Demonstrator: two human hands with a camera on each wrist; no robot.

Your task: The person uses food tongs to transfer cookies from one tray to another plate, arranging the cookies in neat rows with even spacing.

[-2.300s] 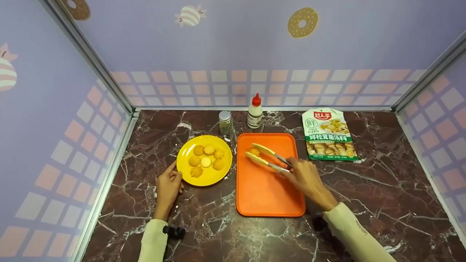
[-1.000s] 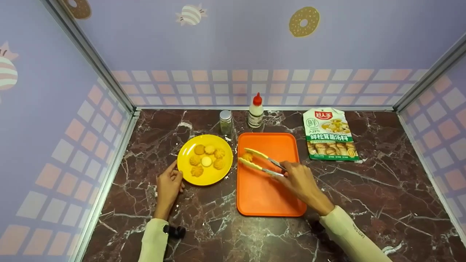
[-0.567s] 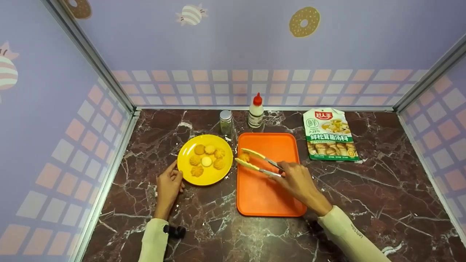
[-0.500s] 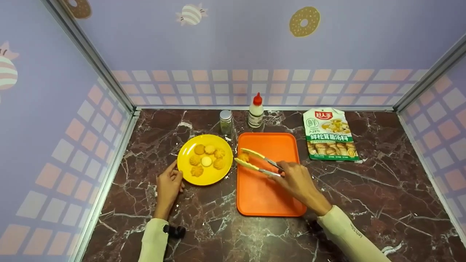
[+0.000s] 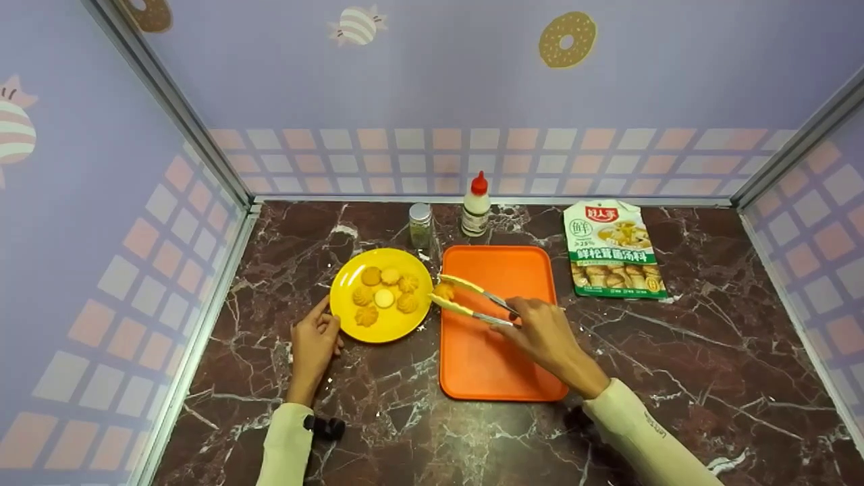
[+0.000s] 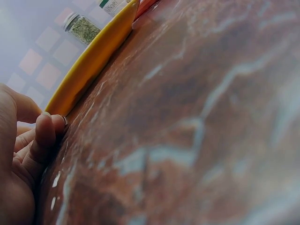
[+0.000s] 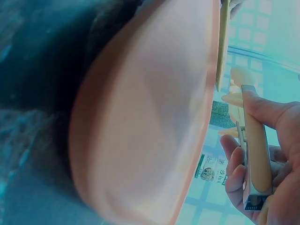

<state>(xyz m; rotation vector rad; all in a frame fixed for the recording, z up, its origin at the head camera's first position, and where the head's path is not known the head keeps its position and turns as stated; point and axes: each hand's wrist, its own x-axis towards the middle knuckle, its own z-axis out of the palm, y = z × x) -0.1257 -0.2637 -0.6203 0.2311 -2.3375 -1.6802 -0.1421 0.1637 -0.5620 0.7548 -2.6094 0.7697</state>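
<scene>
My right hand (image 5: 547,334) grips a pair of tongs (image 5: 466,284) with yellow tips and metal arms. Between the tips sits a golden cookie (image 5: 444,291), over the left edge of the orange tray (image 5: 503,368). Left of the tray lies a yellow plate (image 5: 398,329) bearing several cookies (image 5: 366,315), among them a paler round one (image 5: 384,298). My left hand (image 5: 314,343) holds the plate's left rim, thumb and fingers pinching it in the left wrist view. The right wrist view shows my fingers wrapped around the tongs' handle (image 7: 258,154).
Behind the plate stands a lidded glass jar of green flakes (image 5: 420,229). A white squeeze bottle with a red cap (image 5: 476,214) is beside it. A green and white food pouch (image 5: 614,250) lies right of the tray. Patterned walls (image 5: 432,81) enclose the marble table (image 5: 702,378).
My right hand has moved left with the tongs, carrying the cookie from the tray's upper middle to its left edge. The left hand and plate have stayed put.
</scene>
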